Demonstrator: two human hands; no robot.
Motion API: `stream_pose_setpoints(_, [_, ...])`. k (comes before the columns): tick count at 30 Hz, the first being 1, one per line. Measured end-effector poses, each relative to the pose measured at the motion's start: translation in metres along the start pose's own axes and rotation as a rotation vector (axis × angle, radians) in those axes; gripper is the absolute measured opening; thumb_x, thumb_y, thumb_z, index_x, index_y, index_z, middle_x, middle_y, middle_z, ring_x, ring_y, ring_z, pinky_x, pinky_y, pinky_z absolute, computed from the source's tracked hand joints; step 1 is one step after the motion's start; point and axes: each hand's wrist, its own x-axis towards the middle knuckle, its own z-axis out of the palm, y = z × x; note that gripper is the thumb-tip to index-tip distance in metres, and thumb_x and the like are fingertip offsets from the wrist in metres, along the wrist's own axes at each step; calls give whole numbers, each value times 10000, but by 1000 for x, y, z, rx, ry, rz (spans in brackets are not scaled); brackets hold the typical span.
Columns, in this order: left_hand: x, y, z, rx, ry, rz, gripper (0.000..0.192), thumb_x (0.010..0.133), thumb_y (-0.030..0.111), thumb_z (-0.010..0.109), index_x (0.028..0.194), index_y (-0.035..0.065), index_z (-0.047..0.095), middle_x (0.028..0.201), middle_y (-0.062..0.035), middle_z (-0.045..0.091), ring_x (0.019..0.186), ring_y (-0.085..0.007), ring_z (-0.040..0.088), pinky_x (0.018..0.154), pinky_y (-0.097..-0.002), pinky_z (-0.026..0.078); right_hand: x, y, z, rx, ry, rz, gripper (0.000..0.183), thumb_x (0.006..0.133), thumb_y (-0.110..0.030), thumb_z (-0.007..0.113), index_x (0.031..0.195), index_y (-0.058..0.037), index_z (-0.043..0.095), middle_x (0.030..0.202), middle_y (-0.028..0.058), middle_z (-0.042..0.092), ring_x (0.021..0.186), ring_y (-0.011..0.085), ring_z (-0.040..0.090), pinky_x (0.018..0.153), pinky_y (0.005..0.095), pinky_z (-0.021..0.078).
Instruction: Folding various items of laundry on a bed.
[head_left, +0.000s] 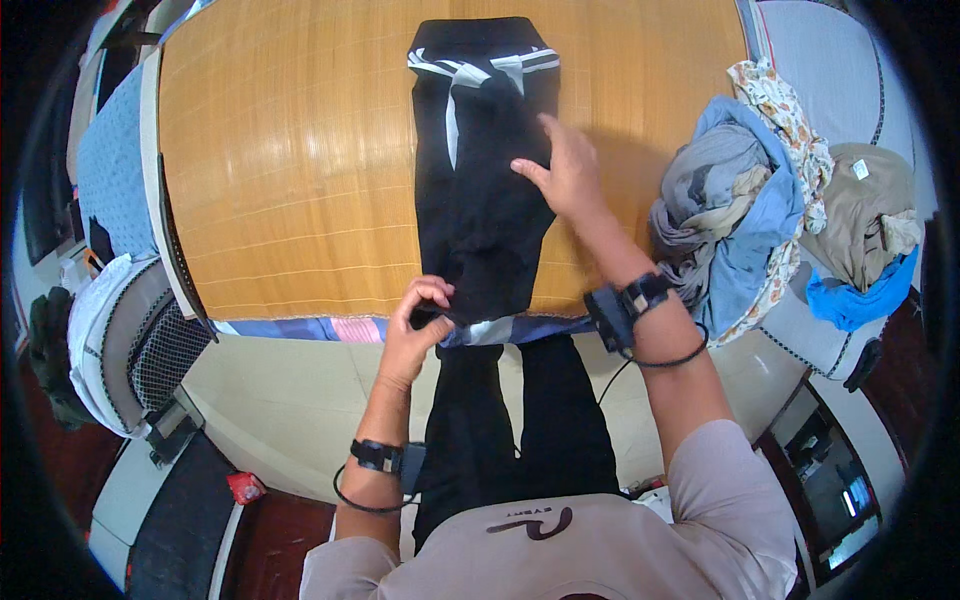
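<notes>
A pair of black trousers (487, 202) lies lengthwise on a tan woven mat (300, 172), its waist end away from me. White striped bands and loose white ties (451, 112) cross it near that far end. My left hand (420, 322) pinches black fabric between thumb and fingers at the near left corner, by the mat's front edge. Over the right side of the garment, my right hand (566, 161) is spread with thumb and fingers apart, holding nothing. Whether its fingertips touch the cloth I cannot tell.
A heap of grey and blue clothes (727, 202) lies at the mat's right edge on a floral cloth (780, 112). Beyond it are brown garments (862, 210) and a bright blue cloth (862, 292). A chair-like seat with white cloth (112, 337) stands left. Each forearm wears a strapped device with a cable.
</notes>
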Motion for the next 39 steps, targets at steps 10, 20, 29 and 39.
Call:
stream_pose_setpoints(10, [-52,-55,11,-221,180,-266,250,757,-79,546,940,80,488,1045,-70,561,1063,-218,541,956,-362,423,33,26,13,541,-112,278,359,874,-251,615,1131,-2,579,991,147,639,935,230,617,807,342,481])
stream_pose_setpoints(20, [-93,-37,29,-484,89,-399,286,731,-81,676,939,76,557,1225,-93,521,1131,-198,532,975,-378,415,-84,11,-11,818,-361,940,428,918,-375,550,1132,-6,518,956,102,561,893,234,550,869,371,456])
stream_pose_setpoints(29, [-74,28,21,496,-181,261,177,646,-58,617,724,61,511,1283,-148,507,1230,-345,455,990,-436,378,-65,-17,-17,1794,-403,1189,447,852,-220,603,1224,9,509,1187,166,594,1089,287,572,976,417,436])
stream_pose_setpoints(39, [-32,-21,24,1059,-146,296,147,686,-48,571,808,21,532,1311,-177,480,1280,-346,401,1007,-453,365,-6,-27,-23,2016,-369,840,357,838,-110,594,1176,-4,552,1145,120,618,1080,268,574,995,425,414])
